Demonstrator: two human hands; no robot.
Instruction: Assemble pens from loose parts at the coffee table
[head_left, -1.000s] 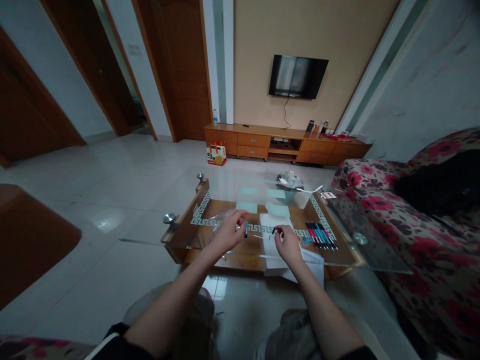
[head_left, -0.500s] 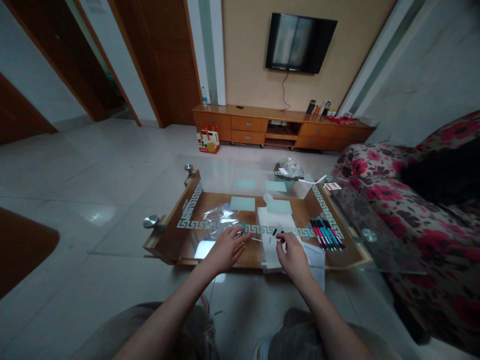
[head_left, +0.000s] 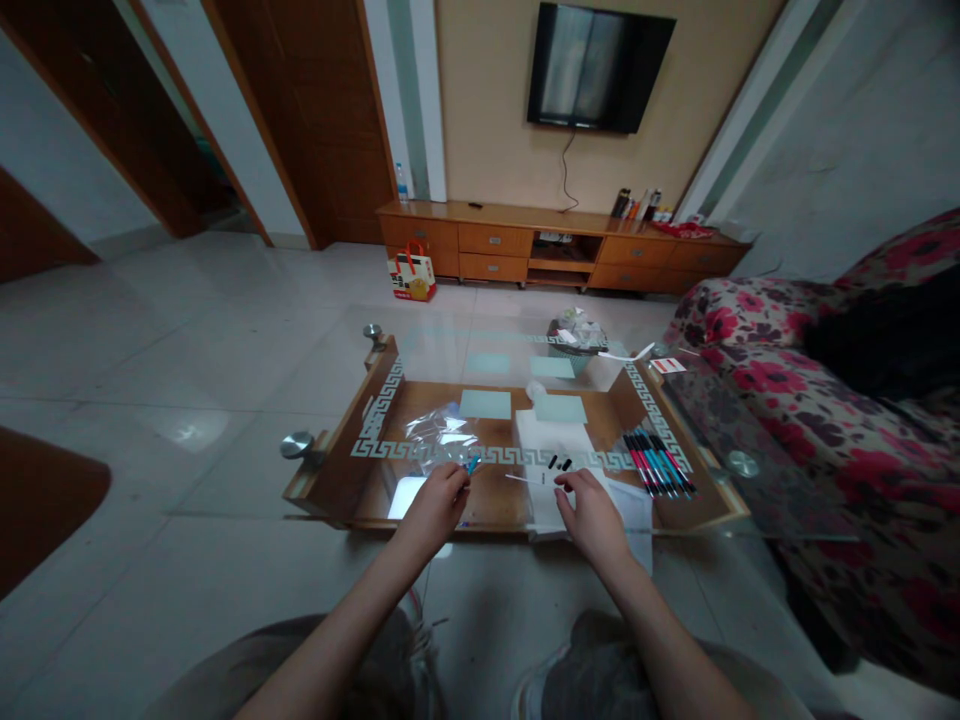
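Note:
My left hand is closed, its fingertips pinching a small blue pen part over the glass table. My right hand hovers low over the tabletop, thumb and forefinger apart, with nothing visible between them. Just beyond its fingertips lie several small black pen pieces. A thin white pen refill rests between the two hands. To the right, a row of assembled pens in pink, blue and black lies side by side. Crumpled clear plastic bags are beyond my left hand.
The glass coffee table has metal knobs and a wooden frame. White paper shows near my right hand. At the far side stands a lined waste basket. A floral sofa borders the right; a TV cabinet is behind.
My left hand has drawn slightly left and closed its fingers around the blue pen part. My right hand has stayed nearly in place. The view has tilted down a little.

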